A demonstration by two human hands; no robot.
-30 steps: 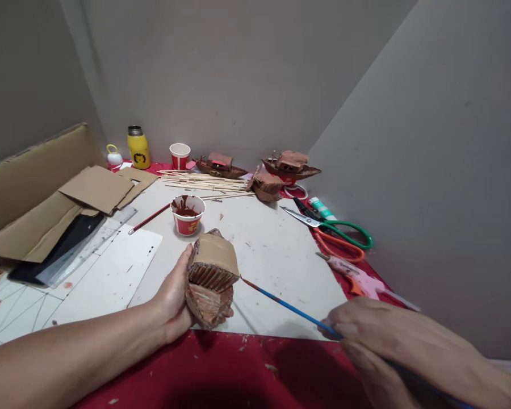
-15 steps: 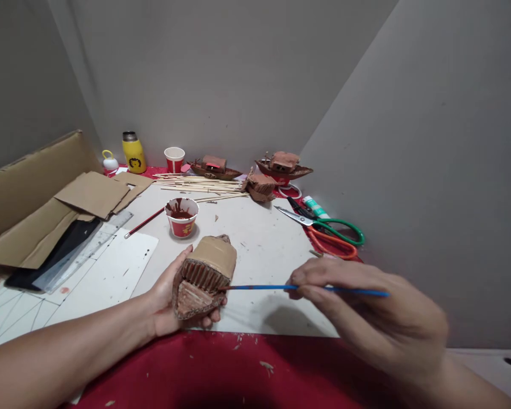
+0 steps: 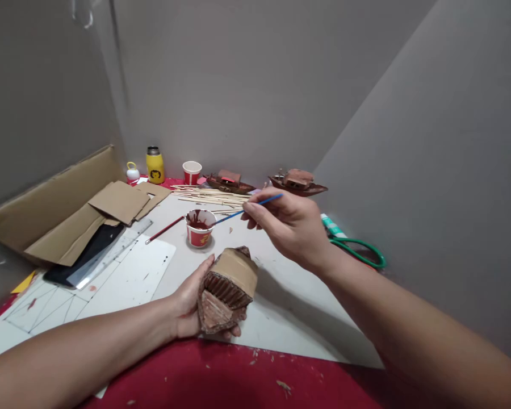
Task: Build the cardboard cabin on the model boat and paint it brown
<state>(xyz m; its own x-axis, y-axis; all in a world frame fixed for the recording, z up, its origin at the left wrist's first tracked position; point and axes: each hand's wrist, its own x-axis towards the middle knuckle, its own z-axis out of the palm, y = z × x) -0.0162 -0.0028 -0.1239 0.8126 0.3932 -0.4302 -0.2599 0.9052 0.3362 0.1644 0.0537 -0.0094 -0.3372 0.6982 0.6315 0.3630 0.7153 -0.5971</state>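
Observation:
A small cardboard model boat (image 3: pixel 227 289) rests in my left hand (image 3: pixel 191 301), whose fingers curl round its underside. Brown paint covers the boat's triangular end and ribbed front, while its curved roof is bare tan cardboard. My right hand (image 3: pixel 287 224) pinches a thin blue paintbrush (image 3: pixel 232 216) between thumb and fingers. The brush's tip reaches the rim of a red and white paper cup (image 3: pixel 199 236) with brown paint inside. Whether the bristles touch the paint is hard to see.
Behind the cup lie thin wooden sticks (image 3: pixel 213 196). Two brown model boats (image 3: pixel 229 180) stand at the back beside another paper cup (image 3: pixel 192 172) and a yellow bottle (image 3: pixel 155 166). Cardboard pieces (image 3: pixel 119 201), a ruler (image 3: pixel 140 229) and a pencil (image 3: pixel 164 230) lie left; green-handled scissors (image 3: pixel 366 253) lie right.
My right hand has carried the paintbrush from the model boat forward and left to the paint cup. My left hand still holds the boat. The view has shifted slightly.

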